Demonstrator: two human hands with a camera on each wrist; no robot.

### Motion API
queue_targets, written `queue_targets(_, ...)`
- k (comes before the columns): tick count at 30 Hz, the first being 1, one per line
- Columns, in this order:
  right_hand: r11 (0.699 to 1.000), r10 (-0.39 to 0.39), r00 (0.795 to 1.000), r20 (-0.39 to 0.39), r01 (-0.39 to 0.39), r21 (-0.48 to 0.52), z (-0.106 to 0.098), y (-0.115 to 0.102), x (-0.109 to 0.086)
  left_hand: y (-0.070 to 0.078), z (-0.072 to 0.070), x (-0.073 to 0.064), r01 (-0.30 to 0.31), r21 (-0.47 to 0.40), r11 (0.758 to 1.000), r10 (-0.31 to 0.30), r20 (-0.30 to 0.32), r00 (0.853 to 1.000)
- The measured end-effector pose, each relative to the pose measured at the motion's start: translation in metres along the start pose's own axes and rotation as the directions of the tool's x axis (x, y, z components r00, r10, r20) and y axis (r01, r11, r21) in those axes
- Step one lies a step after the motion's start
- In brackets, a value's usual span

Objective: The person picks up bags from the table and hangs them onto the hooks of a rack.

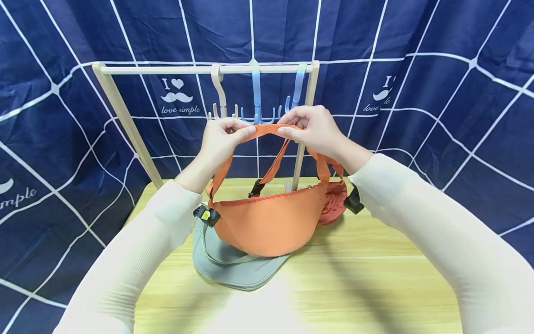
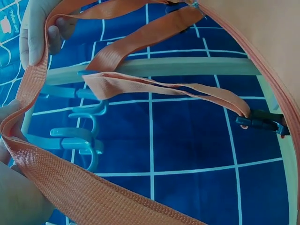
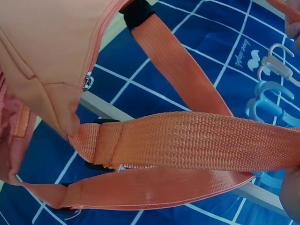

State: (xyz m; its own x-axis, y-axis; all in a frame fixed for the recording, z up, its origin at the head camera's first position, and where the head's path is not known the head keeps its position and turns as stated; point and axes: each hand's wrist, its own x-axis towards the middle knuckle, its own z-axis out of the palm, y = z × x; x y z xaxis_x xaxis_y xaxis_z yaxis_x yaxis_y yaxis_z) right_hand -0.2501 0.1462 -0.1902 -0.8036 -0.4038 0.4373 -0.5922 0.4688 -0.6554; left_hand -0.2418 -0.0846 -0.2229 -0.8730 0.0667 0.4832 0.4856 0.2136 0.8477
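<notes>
Pale sleeves frame an orange waist bag held up by its strap.
Left hand and right hand each pinch the strap; the bag hangs before the wooden rack, overlapping the grey cap in view. It looks light, soft and apt to sag; the woven strap should grip well, best taken at two spaced points.

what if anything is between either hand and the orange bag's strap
Nothing visible: the left hand and right hand both pinch the strap directly. The bag is below them, and the grey cap lies lower on the table, clear of both.
</notes>
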Motion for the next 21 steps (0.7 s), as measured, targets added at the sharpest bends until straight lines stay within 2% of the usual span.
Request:
queue_targets(10, 0.999, 0.027, 0.998, -0.052, -0.026, 0.035, 0.004, -0.007, 0.017, 0.002, -0.002, 0.014, 0.021, -0.014, 1.0, -0.022, -0.088, 0.996)
queue_targets(18, 0.995, 0.097, 0.99, -0.105, -0.093, 0.048, 0.007, -0.008, 0.028, 0.004, -0.002, 0.027, 0.016, -0.062, 0.998, -0.025, -0.137, 0.99)
queue_targets(21, 0.994, 0.11, 0.986, -0.122, -0.106, 0.037, 0.009, -0.009, 0.032, 0.004, -0.002, 0.029, 0.018, -0.034, 0.999, -0.023, -0.164, 0.986)
